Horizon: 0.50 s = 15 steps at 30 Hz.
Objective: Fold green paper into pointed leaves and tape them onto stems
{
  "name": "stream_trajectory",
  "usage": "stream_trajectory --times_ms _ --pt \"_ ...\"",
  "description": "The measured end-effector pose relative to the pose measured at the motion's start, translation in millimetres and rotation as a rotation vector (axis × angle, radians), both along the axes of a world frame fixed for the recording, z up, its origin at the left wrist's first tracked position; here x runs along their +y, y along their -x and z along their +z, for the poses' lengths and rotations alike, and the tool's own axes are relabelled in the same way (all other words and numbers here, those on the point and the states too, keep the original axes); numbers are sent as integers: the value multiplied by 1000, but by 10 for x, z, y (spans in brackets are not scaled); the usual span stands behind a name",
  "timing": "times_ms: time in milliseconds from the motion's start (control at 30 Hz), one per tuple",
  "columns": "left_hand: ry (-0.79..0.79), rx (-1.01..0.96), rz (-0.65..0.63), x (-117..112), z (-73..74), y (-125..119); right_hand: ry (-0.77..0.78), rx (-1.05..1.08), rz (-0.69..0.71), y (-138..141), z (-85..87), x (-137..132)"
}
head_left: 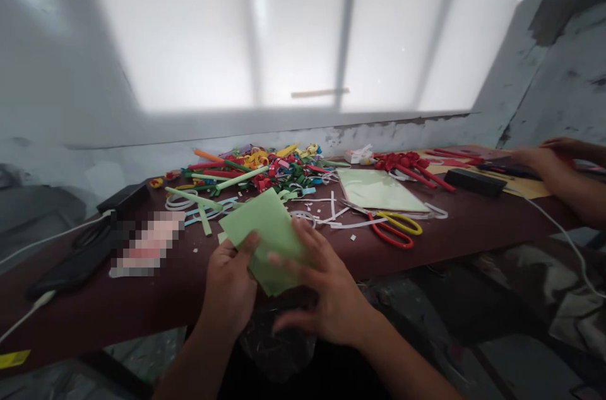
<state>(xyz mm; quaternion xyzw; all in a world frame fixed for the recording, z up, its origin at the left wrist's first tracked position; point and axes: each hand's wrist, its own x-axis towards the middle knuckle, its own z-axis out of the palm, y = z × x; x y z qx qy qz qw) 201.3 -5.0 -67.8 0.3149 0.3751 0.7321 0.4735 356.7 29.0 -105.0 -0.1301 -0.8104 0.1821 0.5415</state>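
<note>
Light green paper sheets (262,226), a little fanned at the lower corner, are pinched between the thumb and fingers of my left hand (231,286). My right hand (326,289) is over the right edge of the sheets, its fingers spread and smeared by motion; whether it touches the paper I cannot tell. Beyond the sheets, rolled green paper tubes (243,178) lie among a heap of coloured paper pieces (284,173). To the right, scissors (394,228) with a red and a yellow handle rest by a pale green stack in a clear sleeve (379,190).
At the left lie a black case or phone (78,267) with a white cable and a blurred pink item (149,242). Red paper flowers (400,162) and a black box (475,182) are on the right. Another person's arm (563,182) reaches over the table's right end.
</note>
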Motion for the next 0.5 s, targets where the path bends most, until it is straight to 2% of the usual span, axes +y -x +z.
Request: stream_trajectory --times_ms 33,133,200,333,500 --pt "26 26 -30 -21 -19 13 158 75 60 -16 52 -28" --pt "109 111 -121 -145 -48 31 794 335 319 -11 221 -74" --pt "141 147 -146 -241 -38 15 1004 380 383 17 306 -72" --pt "182 188 -182 -363 15 -43 1079 417 382 39 354 -72" --pt "179 203 -154 -387 14 -57 1130 456 384 -11 367 -115"
